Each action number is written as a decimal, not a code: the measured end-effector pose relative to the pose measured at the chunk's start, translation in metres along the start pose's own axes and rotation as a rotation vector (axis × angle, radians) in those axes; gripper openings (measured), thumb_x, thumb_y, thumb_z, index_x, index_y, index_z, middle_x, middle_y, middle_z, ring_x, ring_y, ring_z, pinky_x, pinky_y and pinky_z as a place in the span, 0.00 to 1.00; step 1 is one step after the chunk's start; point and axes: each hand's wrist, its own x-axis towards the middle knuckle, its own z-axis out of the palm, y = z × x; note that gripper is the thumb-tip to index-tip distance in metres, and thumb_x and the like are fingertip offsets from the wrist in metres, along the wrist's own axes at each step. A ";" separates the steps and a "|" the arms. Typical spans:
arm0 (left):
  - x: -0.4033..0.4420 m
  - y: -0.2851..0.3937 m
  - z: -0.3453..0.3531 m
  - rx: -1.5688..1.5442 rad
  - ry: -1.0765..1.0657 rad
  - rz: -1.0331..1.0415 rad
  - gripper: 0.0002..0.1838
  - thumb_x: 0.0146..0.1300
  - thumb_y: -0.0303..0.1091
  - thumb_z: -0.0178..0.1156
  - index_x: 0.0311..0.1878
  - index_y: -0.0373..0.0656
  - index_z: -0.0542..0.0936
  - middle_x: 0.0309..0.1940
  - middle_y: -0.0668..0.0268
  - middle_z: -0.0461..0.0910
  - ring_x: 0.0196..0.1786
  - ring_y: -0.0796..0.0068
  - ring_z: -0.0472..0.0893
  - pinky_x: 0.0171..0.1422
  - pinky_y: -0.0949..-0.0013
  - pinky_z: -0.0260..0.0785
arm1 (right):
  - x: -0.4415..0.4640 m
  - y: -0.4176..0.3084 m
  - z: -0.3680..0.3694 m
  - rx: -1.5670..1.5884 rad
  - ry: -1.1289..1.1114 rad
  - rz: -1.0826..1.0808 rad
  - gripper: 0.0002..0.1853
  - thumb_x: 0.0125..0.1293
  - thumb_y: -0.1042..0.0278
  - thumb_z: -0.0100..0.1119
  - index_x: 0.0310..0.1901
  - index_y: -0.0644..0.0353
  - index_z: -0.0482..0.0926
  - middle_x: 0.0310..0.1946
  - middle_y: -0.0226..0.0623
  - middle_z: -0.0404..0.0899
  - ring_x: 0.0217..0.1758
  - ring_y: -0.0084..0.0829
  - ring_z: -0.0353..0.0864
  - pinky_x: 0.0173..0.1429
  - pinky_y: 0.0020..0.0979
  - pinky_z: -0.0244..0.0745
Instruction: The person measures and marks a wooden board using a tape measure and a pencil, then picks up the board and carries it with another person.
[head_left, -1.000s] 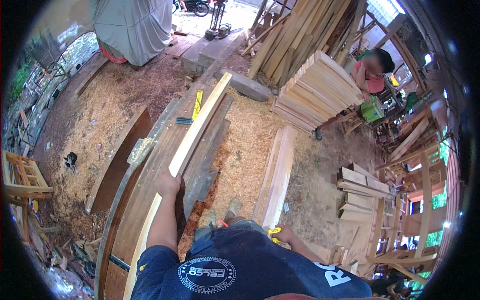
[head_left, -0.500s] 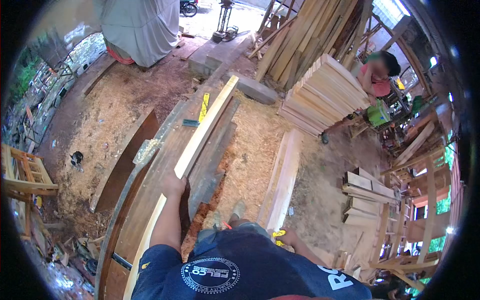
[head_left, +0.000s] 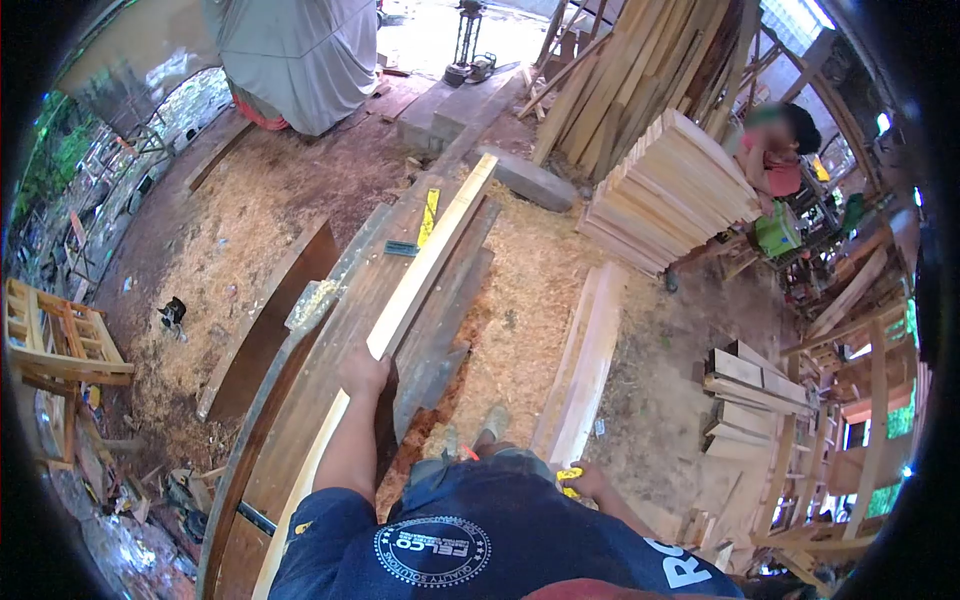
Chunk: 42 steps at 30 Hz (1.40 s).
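A long, pale wooden beam [head_left: 432, 255] lies lengthwise along the dark wooden workbench [head_left: 300, 420]. Wrapped over the beam near its middle is my left hand [head_left: 364, 372], its fingers closed around the edge. Beside the beam, further up the bench, rests a square [head_left: 428, 218] with a yellow blade and a dark stock. My right hand [head_left: 592, 480], low at my right side, is closed on a yellow-and-black tape measure [head_left: 569, 480], partly covered by the fingers.
Pale boards [head_left: 580, 365] lie on the shaving-covered floor right of the bench. A board stack [head_left: 670, 190] stands beyond, near a person in red [head_left: 782, 165]. Short offcuts [head_left: 750, 390] are piled at right. A curved plank [head_left: 270, 320] lies left; a grey cover [head_left: 300, 60] hangs behind.
The whole scene has shifted slightly to the right as my head turned. My left hand stays on the beam, and the tape measure remains in my right hand.
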 end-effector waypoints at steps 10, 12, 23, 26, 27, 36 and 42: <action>-0.002 0.004 -0.005 -0.032 -0.042 -0.028 0.35 0.59 0.53 0.69 0.66 0.47 0.74 0.50 0.51 0.85 0.52 0.49 0.85 0.58 0.50 0.77 | -0.001 -0.008 -0.008 0.047 -0.019 -0.010 0.40 0.51 0.54 0.80 0.65 0.60 0.76 0.50 0.48 0.86 0.52 0.39 0.87 0.56 0.38 0.82; -0.001 0.003 -0.004 -0.023 -0.050 -0.035 0.34 0.59 0.53 0.69 0.65 0.47 0.74 0.50 0.51 0.85 0.52 0.49 0.85 0.58 0.50 0.77 | 0.001 -0.006 -0.005 0.051 -0.021 -0.014 0.40 0.51 0.54 0.80 0.65 0.61 0.76 0.50 0.48 0.86 0.52 0.39 0.87 0.57 0.38 0.81; -0.001 0.002 0.002 -0.024 -0.033 -0.016 0.32 0.60 0.55 0.68 0.59 0.42 0.76 0.48 0.50 0.85 0.52 0.48 0.85 0.57 0.49 0.77 | 0.002 -0.005 -0.004 -0.002 -0.090 0.011 0.43 0.51 0.49 0.79 0.67 0.61 0.75 0.55 0.48 0.84 0.57 0.39 0.85 0.63 0.36 0.79; 0.001 0.002 0.004 -0.015 -0.037 -0.026 0.32 0.60 0.56 0.67 0.59 0.42 0.76 0.47 0.50 0.85 0.51 0.48 0.85 0.57 0.49 0.77 | 0.000 -0.008 -0.007 -0.025 -0.108 0.013 0.43 0.51 0.50 0.79 0.67 0.61 0.76 0.55 0.48 0.84 0.57 0.39 0.85 0.62 0.36 0.79; 0.001 0.002 0.004 -0.013 -0.040 -0.030 0.32 0.60 0.56 0.67 0.59 0.42 0.76 0.47 0.50 0.85 0.51 0.48 0.85 0.57 0.49 0.77 | -0.004 -0.012 -0.009 -0.007 -0.110 0.015 0.43 0.51 0.50 0.79 0.66 0.61 0.76 0.55 0.48 0.85 0.56 0.39 0.85 0.62 0.36 0.79; 0.001 -0.002 0.008 -0.021 -0.001 -0.004 0.31 0.59 0.56 0.67 0.59 0.44 0.75 0.46 0.52 0.86 0.50 0.50 0.85 0.56 0.49 0.77 | -0.003 -0.007 -0.010 0.040 -0.104 -0.005 0.40 0.51 0.49 0.79 0.64 0.60 0.78 0.53 0.47 0.85 0.55 0.39 0.86 0.61 0.37 0.80; 0.006 -0.008 0.008 -0.023 -0.064 -0.018 0.30 0.59 0.56 0.66 0.57 0.43 0.77 0.46 0.52 0.86 0.50 0.50 0.86 0.56 0.50 0.77 | -0.008 -0.012 -0.012 0.080 -0.103 -0.004 0.38 0.47 0.53 0.81 0.60 0.59 0.81 0.51 0.44 0.86 0.52 0.38 0.86 0.59 0.37 0.81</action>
